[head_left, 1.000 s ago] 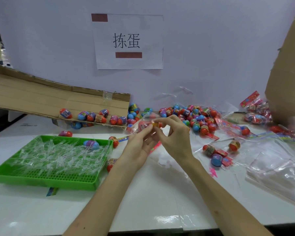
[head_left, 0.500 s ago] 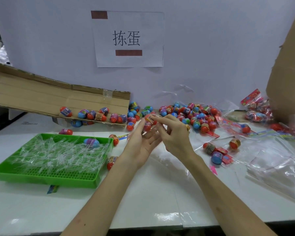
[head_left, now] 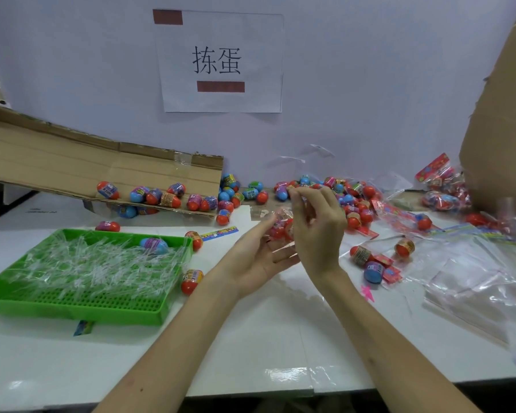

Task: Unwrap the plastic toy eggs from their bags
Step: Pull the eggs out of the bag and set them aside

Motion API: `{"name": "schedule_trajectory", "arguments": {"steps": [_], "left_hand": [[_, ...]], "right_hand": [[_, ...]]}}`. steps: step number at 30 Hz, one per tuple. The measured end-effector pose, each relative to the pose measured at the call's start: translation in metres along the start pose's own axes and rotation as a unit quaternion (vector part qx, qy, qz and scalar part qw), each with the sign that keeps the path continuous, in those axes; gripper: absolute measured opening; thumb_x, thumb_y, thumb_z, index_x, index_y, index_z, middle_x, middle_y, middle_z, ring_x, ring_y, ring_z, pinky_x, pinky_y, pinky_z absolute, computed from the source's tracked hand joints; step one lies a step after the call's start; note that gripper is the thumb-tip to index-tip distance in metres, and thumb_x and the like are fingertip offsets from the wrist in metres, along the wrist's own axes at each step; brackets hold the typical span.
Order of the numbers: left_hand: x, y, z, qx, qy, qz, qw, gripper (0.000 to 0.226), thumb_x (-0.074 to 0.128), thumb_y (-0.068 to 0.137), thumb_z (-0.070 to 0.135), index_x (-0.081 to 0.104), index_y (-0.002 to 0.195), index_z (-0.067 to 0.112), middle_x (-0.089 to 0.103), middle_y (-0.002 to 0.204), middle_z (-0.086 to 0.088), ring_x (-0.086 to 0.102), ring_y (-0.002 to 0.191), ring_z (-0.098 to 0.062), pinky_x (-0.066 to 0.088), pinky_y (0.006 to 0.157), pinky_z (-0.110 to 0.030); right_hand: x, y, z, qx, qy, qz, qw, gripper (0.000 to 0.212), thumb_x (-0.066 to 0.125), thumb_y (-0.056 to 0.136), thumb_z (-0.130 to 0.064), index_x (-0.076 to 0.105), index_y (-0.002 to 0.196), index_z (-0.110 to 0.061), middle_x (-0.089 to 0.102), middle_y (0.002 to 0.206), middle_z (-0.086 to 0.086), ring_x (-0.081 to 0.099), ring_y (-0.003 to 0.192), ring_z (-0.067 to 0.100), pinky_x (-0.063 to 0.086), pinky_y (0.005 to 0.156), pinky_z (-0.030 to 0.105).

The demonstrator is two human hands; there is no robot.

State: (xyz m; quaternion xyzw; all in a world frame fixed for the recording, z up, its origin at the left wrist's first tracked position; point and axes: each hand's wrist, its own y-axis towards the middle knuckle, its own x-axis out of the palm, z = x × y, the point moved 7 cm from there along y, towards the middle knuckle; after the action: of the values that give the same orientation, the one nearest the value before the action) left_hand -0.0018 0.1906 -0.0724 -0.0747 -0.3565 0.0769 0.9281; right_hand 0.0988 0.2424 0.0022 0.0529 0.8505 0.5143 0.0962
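A clear bag with red toy eggs [head_left: 279, 226] lies in my left hand [head_left: 258, 253], palm up above the middle of the table, fingers cupped under it. My right hand [head_left: 316, 231] hovers over it with fingers curled and pinches the bag's top edge at about the height of the egg pile. Behind both hands lies a heap of loose red, blue and green eggs [head_left: 349, 198]. Two loose eggs [head_left: 367, 260] lie to the right of my hands. Bagged eggs [head_left: 443, 189] sit at the far right.
A green tray [head_left: 81, 305] filled with clear plastic strips and one blue egg [head_left: 154, 245] stands at left. A cardboard flap [head_left: 72, 171] with several eggs slopes behind it. Empty clear bags [head_left: 474, 269] cover the right side. A big carton [head_left: 501, 129] rises at far right.
My right hand has lifted its pinch of the bag's top upward and to the right. My left hand has turned more palm up, with the bagged eggs now resting in it.
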Motion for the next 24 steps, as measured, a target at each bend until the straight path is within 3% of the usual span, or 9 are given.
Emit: {"name": "schedule_trajectory", "arguments": {"steps": [6, 10, 15, 17, 20, 22, 24], "left_hand": [[-0.008, -0.001, 0.01, 0.042, -0.017, 0.032, 0.998, 0.039, 0.06, 0.103, 0.032, 0.068, 0.128, 0.003, 0.073, 0.119, -0.021, 0.075, 0.105, -0.03, 0.063, 0.085, -0.041], [-0.023, -0.004, 0.029, 0.098, -0.097, 0.057, 0.989, 0.033, 0.057, 0.105, 0.03, 0.069, 0.124, 0.007, 0.074, 0.117, -0.02, 0.075, 0.105, -0.029, 0.064, 0.083, -0.038], [-0.032, -0.006, 0.032, 0.107, -0.098, 0.096, 0.985, 0.032, 0.059, 0.103, 0.034, 0.071, 0.116, 0.007, 0.075, 0.116, -0.019, 0.076, 0.102, -0.029, 0.063, 0.086, -0.038], [-0.035, -0.006, 0.032, 0.116, -0.108, 0.112, 0.981, 0.032, 0.061, 0.102, 0.031, 0.068, 0.122, 0.007, 0.075, 0.115, -0.019, 0.076, 0.102, -0.028, 0.062, 0.088, -0.038], [-0.042, -0.006, 0.036, 0.14, -0.166, 0.138, 0.966, 0.035, 0.061, 0.103, 0.025, 0.061, 0.131, 0.004, 0.077, 0.103, -0.021, 0.078, 0.092, -0.028, 0.064, 0.08, -0.038], [-0.045, -0.006, 0.039, 0.153, -0.184, 0.149, 0.959, 0.037, 0.06, 0.104, 0.024, 0.058, 0.134, 0.003, 0.078, 0.096, -0.021, 0.079, 0.087, -0.028, 0.065, 0.073, -0.038], [-0.047, -0.007, 0.039, 0.154, -0.186, 0.151, 0.958, 0.039, 0.059, 0.104, 0.024, 0.057, 0.137, 0.002, 0.078, 0.095, -0.021, 0.079, 0.086, -0.027, 0.065, 0.072, -0.037]], "right_hand": [[0.007, -0.008, -0.013, -0.059, 0.005, -0.039, 0.997, 0.022, 0.072, 0.093, -0.028, 0.076, 0.091, -0.007, 0.073, 0.079, 0.004, 0.062, 0.071, 0.007, 0.043, 0.074, 0.002], [0.013, -0.011, -0.02, -0.086, -0.019, -0.064, 0.994, 0.025, 0.065, 0.095, -0.031, 0.079, 0.091, -0.01, 0.074, 0.079, 0.002, 0.065, 0.077, 0.018, 0.049, 0.072, 0.033], [0.036, -0.02, -0.011, -0.046, -0.006, -0.235, 0.971, 0.027, 0.057, 0.098, -0.02, 0.076, 0.116, -0.02, 0.075, 0.098, -0.001, 0.063, 0.096, 0.018, 0.039, 0.091, 0.033], [0.033, -0.015, -0.006, -0.014, 0.011, -0.208, 0.978, 0.027, 0.058, 0.097, -0.01, 0.076, 0.114, -0.018, 0.076, 0.098, -0.001, 0.065, 0.094, 0.019, 0.046, 0.088, 0.036], [0.017, -0.003, 0.01, 0.052, 0.028, -0.113, 0.992, 0.023, 0.061, 0.094, -0.002, 0.075, 0.108, -0.015, 0.075, 0.095, -0.007, 0.067, 0.086, 0.014, 0.058, 0.076, 0.037], [0.024, -0.006, 0.022, 0.094, 0.005, -0.185, 0.978, 0.024, 0.067, 0.094, -0.007, 0.074, 0.114, -0.017, 0.074, 0.108, -0.006, 0.066, 0.09, 0.013, 0.059, 0.08, 0.038], [0.044, -0.022, 0.032, 0.116, -0.059, -0.333, 0.934, 0.031, 0.073, 0.092, -0.02, 0.072, 0.123, -0.025, 0.071, 0.123, -0.006, 0.062, 0.104, 0.016, 0.053, 0.092, 0.04]]}}
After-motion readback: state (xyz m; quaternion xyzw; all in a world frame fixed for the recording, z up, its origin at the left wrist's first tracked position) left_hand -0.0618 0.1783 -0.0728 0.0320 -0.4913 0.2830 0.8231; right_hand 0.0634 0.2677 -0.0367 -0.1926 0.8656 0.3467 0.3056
